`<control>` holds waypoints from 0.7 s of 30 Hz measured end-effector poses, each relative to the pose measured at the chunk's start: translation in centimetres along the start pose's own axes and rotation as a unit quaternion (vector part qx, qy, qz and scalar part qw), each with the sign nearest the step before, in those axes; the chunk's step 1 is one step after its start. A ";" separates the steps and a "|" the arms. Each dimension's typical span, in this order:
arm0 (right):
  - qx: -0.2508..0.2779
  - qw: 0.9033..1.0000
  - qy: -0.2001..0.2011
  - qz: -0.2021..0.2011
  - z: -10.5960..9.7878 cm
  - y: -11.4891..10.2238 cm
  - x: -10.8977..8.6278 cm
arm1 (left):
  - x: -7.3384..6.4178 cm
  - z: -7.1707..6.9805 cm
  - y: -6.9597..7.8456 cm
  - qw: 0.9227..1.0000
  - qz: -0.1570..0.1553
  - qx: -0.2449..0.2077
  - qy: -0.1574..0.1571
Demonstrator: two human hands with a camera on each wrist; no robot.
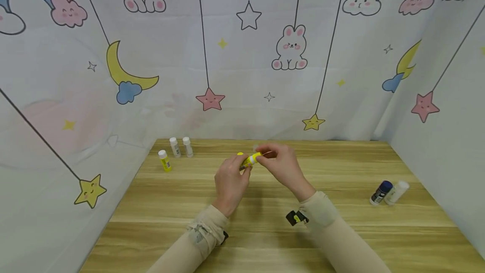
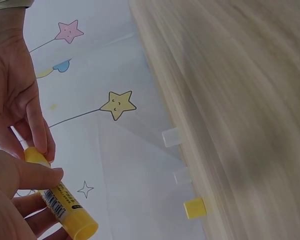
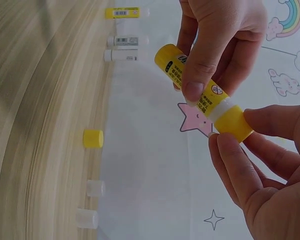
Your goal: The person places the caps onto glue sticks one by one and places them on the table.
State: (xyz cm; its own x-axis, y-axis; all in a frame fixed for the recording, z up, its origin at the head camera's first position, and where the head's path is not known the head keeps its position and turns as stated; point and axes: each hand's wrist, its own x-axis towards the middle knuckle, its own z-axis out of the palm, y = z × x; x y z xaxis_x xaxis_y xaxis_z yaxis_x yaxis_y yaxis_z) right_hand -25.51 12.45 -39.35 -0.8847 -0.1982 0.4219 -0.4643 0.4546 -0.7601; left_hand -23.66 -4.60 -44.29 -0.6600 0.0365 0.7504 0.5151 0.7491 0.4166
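A yellow glue stick [image 3: 194, 82] is held up over the table, slanted. My left hand [image 1: 232, 179] grips its printed barrel, the thumb lying along the label in the right wrist view. With thumb and fingertips my right hand [image 1: 283, 166] pinches the yellow end piece [image 3: 233, 124], just past a white band. The barrel's other end [image 2: 84, 226] points away from the right hand. Behind the hands, near the far table edge, stand a yellow cap [image 3: 93, 138] and two whitish caps [image 3: 96, 188], partly hidden by the hands in the head view.
At the back left stand a yellow glue stick [image 1: 164, 161] with a white top and two white glue sticks [image 1: 175, 147]. Toward the right edge are a dark-blue-capped glue stick [image 1: 381, 193] and a white one [image 1: 396, 193]. A patterned curtain [image 1: 250, 66] hangs behind the wooden table [image 1: 265, 239].
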 end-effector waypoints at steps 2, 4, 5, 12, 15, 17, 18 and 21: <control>0.000 1.000 0.000 0.001 0.0 0.0 0.0 | 0.0 0.0 0.0 1.000 0.000 0.001 0.001; -0.001 1.000 0.000 0.000 0.0 0.0 -0.1 | -0.1 0.1 0.0 1.000 0.004 0.001 0.006; -0.001 1.000 0.000 0.000 0.0 0.0 -0.1 | -0.1 0.1 0.0 1.000 0.005 0.001 0.007; -0.004 1.000 0.004 0.003 0.1 0.2 -0.1 | -0.1 0.1 0.2 1.000 0.005 0.002 0.010; -0.005 1.000 0.006 0.004 0.1 0.2 -0.1 | -0.1 0.1 0.2 1.000 0.006 0.003 0.009; -0.007 1.000 0.006 0.004 0.0 0.1 -0.1 | -0.1 0.1 0.2 1.000 0.005 0.004 0.007; -0.008 1.000 0.006 0.005 0.0 0.0 -0.1 | -0.1 0.1 0.2 1.000 0.006 0.004 0.008; -0.011 1.000 0.005 0.007 0.0 -0.1 -0.1 | -0.1 0.1 0.2 1.000 0.009 0.006 0.008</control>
State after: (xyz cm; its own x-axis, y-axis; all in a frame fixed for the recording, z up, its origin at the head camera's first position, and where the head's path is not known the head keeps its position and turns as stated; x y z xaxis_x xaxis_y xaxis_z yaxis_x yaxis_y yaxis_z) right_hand -25.31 12.42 -39.30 -0.8904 -0.1828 0.4169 -0.4512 0.4758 -0.7550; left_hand -23.53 -4.39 -44.32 -0.6421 0.0393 0.7657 0.5198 0.7564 0.3970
